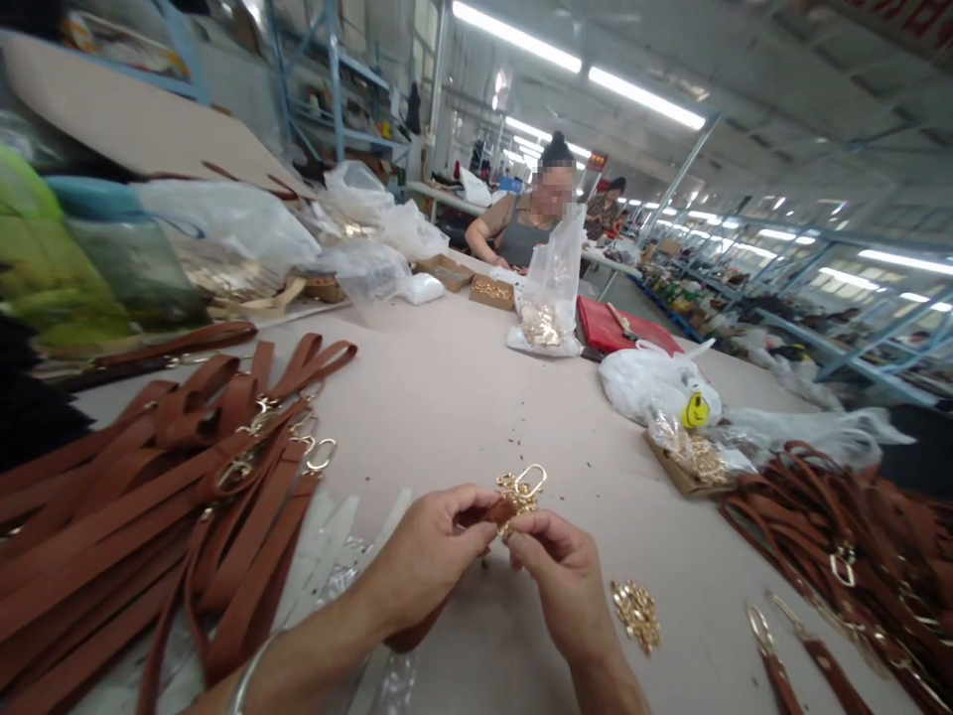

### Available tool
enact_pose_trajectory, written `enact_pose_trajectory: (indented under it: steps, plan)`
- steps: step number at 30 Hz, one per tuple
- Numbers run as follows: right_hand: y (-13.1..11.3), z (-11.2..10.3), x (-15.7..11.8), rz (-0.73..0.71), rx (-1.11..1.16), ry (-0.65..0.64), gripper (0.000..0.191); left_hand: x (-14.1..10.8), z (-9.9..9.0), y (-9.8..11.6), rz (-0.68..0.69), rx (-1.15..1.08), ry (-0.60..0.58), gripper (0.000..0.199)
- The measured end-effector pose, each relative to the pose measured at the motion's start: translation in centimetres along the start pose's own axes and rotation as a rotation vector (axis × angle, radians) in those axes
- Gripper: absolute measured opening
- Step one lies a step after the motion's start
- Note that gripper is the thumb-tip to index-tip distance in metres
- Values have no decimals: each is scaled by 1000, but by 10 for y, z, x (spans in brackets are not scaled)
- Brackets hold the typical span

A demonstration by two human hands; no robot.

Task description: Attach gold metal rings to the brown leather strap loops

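Observation:
Near the middle of the table, my left hand (451, 536) is closed on the end of a brown leather strap (504, 510), whose lower part hangs beneath the wrist. My right hand (555, 558) pinches at the same strap end, fingertips close to the left thumb; any small piece between them is too small to make out. A gold oval ring (531, 481) shows just beyond the fingers, beside a small heap of gold hardware (512, 487). Right of my right hand lies a pile of small gold pieces (636, 616).
Brown straps with gold clasps (245, 447) cover the left side; more straps (841, 546) lie at right. A bag of gold parts (547, 318), a red folder (625, 326) and a white bag (655, 382) stand farther back. A person (525, 223) sits across.

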State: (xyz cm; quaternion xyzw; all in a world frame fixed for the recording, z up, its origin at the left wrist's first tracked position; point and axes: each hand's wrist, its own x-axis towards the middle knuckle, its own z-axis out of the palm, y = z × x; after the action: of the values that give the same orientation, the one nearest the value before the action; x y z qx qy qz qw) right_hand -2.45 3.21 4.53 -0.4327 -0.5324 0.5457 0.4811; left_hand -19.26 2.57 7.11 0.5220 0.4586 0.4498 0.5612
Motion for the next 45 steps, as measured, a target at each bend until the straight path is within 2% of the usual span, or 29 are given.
enact_pose_trajectory:
  steps: [6,14,18,22,24,26,29,32,34,36,41,45]
  plan:
    - [-1,4,0,21,-32,6,15,-4,3,-8,59,67,-11,22]
    - [4,10,1,7,36,-8,10,-7,-4,-13,101,238,-7,23]
    - [5,17,0,25,143,24,22,-9,-7,-11,148,342,18,22]
    - [1,19,3,19,80,34,28,-10,-7,-12,45,229,-89,33]
    - [-5,11,5,6,-25,25,26,-10,-7,-13,-12,167,-129,41]
    - [-14,-7,5,-16,-241,24,23,-9,-8,-15,-56,183,-101,46]
    - [-26,-48,-2,-36,-748,96,17,-7,-11,-16,-153,232,-39,52]
    - [-28,-89,-17,5,-1011,148,18,-7,-13,-15,-185,150,-14,51]
    - [-23,-107,-27,25,-1068,149,19,-8,-12,-14,-177,62,-14,49]
    - [-16,-114,-33,23,-1109,137,19,-8,-10,-11,-188,-11,-26,47]
    - [-8,-113,-34,-13,-1077,127,16,-9,-6,-5,-273,-124,-48,42]
    - [-13,-115,-32,11,-918,134,7,-9,-4,-7,-301,-182,-66,36]
